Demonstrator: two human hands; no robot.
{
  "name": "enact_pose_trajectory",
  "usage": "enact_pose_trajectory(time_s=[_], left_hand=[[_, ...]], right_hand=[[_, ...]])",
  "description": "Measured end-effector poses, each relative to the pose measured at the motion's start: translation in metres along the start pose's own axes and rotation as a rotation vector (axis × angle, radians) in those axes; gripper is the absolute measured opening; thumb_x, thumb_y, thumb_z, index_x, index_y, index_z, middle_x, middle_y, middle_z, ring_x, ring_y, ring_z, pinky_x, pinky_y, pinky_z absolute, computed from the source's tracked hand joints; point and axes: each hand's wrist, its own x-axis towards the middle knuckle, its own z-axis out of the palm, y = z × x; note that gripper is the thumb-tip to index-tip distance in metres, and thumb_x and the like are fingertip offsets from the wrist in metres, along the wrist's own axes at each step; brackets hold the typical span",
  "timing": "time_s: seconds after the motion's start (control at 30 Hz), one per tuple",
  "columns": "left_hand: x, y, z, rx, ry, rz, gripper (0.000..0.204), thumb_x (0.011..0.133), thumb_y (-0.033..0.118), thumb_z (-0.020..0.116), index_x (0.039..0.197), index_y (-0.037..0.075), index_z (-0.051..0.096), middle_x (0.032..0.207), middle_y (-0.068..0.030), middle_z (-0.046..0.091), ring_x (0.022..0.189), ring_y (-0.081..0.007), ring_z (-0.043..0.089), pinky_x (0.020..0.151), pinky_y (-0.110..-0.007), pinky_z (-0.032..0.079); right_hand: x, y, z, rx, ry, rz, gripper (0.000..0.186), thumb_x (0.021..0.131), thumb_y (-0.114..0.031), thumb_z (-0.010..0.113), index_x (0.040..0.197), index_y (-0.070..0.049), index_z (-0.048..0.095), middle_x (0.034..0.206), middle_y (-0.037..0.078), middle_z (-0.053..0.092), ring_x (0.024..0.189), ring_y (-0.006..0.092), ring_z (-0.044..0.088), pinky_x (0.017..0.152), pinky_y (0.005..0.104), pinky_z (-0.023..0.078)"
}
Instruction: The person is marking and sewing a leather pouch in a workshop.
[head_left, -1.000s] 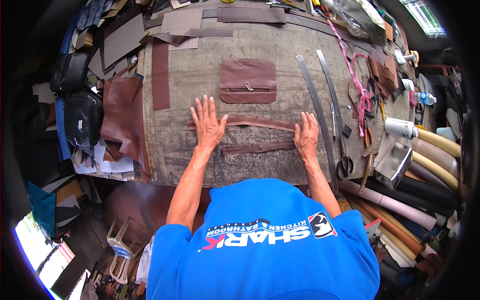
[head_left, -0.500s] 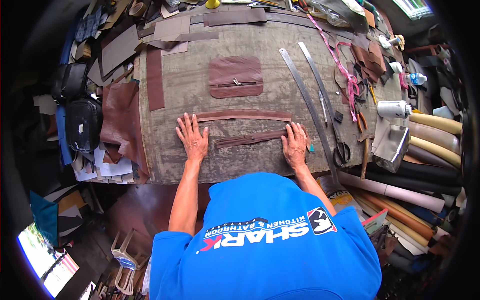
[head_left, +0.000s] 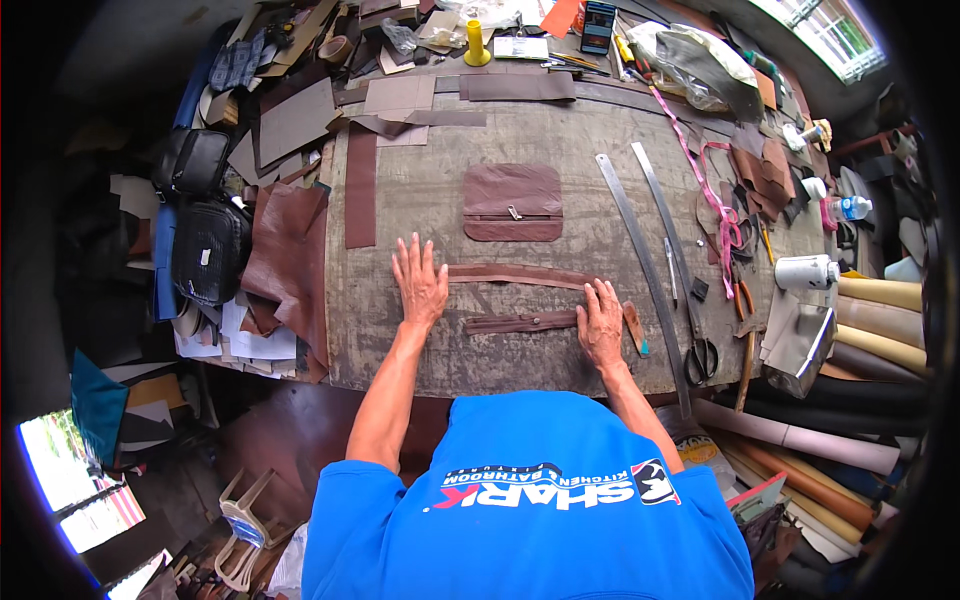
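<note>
My left hand lies flat with fingers spread, at the left end of a long brown leather strip. My right hand is flat too, its fingertips by the strip's right end and its palm beside a shorter brown strip with a zipper. Neither hand grasps anything. Beyond the long strip lies a brown leather panel with rounded corners and a zipper across its lower part. A small tool with a brown handle and teal tip rests just right of my right hand.
Two metal rulers, black-handled scissors and a pink tape measure lie on the right. Brown leather and black bags occupy the left edge. Rolled materials stack beyond the table's right side.
The whole view has shifted, showing more of the table's far side. Against the table, my right hand has slid slightly left, uncovering more of the small tool; my left hand has moved slightly farther away.
</note>
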Motion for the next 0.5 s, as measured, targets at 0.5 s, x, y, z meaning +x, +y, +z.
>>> enact_pose_trajectory(time_s=[0.5], left_hand=[[0.288,-0.092,0.021,0.489,-0.01,0.297,0.029,0.085,0.009,0.052,0.113,0.006,0.061,0.113,-0.0132,0.062,0.12,-0.0365,0.05,0.108,-0.056,0.028]], right_hand=[[0.058,-0.002,-0.024,0.073,-0.188,0.11,0.048,0.077,-0.01,0.072,0.122,-0.003,0.056,0.119,0.015,0.051,0.113,0.0355,0.047,0.094,0.0464,0.04]])
